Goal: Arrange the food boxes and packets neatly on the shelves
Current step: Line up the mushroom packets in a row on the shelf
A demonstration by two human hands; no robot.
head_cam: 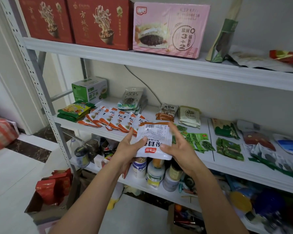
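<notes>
I hold a white and orange packet (153, 141) upside down in front of the middle shelf (227, 163). My left hand (128, 147) grips its left edge, thumb on top. My right hand (178, 147) pinches its right edge with the thumb, the other fingers spread. On the shelf just behind lies a fanned row of matching white and orange packets (113, 120). Green seaweed packets (200, 141) lie to the right of my hands. Two red boxes (98, 22) and a pink box (171, 29) stand on the top shelf (159, 63).
A green box (90, 90) and stacked green-yellow packets (74, 111) sit at the middle shelf's left end. Brown and cream pouches (189, 115) lie near the wall. Jars and bottles (156, 173) crowd the lower shelf. A cardboard box with red bags (54, 188) stands on the floor.
</notes>
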